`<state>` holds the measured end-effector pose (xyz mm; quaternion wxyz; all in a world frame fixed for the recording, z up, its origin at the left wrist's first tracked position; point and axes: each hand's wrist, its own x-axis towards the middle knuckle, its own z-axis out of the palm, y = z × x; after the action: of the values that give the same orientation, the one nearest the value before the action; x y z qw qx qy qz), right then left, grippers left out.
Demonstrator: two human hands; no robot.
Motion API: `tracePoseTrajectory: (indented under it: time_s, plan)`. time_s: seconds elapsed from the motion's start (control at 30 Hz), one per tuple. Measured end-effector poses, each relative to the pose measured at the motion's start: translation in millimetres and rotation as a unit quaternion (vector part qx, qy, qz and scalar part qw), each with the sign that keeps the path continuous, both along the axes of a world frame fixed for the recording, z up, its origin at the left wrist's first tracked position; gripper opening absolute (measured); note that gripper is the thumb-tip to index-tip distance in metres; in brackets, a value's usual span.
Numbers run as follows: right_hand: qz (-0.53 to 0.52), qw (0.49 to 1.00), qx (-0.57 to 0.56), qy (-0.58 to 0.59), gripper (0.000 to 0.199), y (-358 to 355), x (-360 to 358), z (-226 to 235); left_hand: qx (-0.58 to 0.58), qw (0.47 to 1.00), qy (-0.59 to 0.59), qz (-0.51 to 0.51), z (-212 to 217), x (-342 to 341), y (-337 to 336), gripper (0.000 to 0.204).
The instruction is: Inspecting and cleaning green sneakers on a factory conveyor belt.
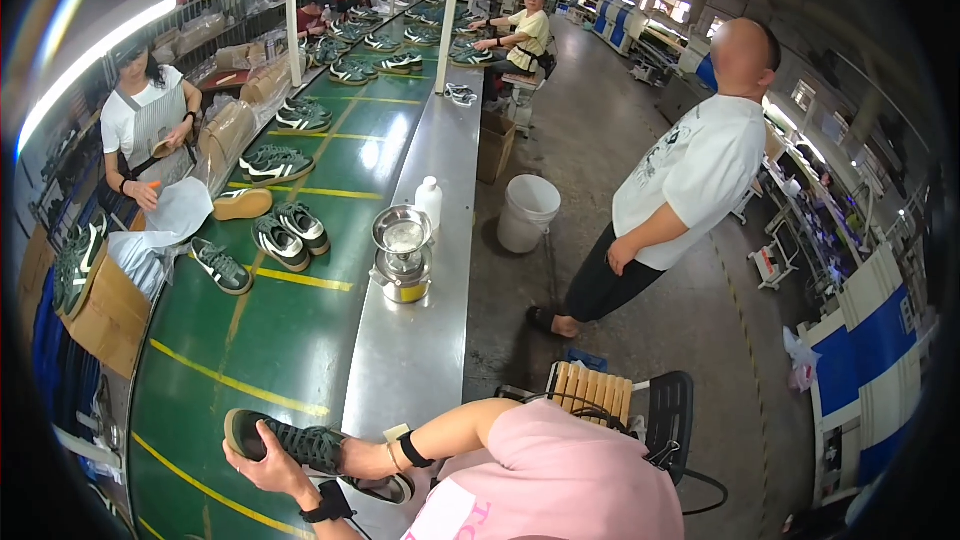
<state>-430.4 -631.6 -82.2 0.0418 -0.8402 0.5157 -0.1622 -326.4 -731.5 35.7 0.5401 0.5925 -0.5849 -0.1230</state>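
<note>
A dark green lace-up sneaker (308, 443) is held between my two hands over the near end of the metal ledge, its toe toward the left. My left hand (268, 467) grips it round the toe, thumb on the near side. At the ankle end my right hand (366, 459) holds the shoe, its fingers mostly hidden in or behind the opening. Partly covered by my right hand and wrist, another shoe (392, 488) rests on the ledge.
A green conveyor belt (290, 340) with yellow lines carries several sneakers (290, 230). On the metal ledge (410, 360) stand stacked steel bowls (402, 250) and a white bottle (428, 202). A worker sits across the belt; another person stands right, near a white bucket (530, 212).
</note>
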Motion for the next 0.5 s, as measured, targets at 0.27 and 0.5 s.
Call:
tracePoseTrajectory:
  time_s: [0.27,0.5]
  plan:
    - [-0.058,0.997,0.018,-0.049,0.014,18,-14,8,0.006,1.0,-0.022,0.017,-9,-5,-4,0.061]
    - [-0.042,0.993,0.067,-0.092,0.015,4,-5,-18,-0.02,0.999,-0.028,0.013,-10,-13,0,0.06]
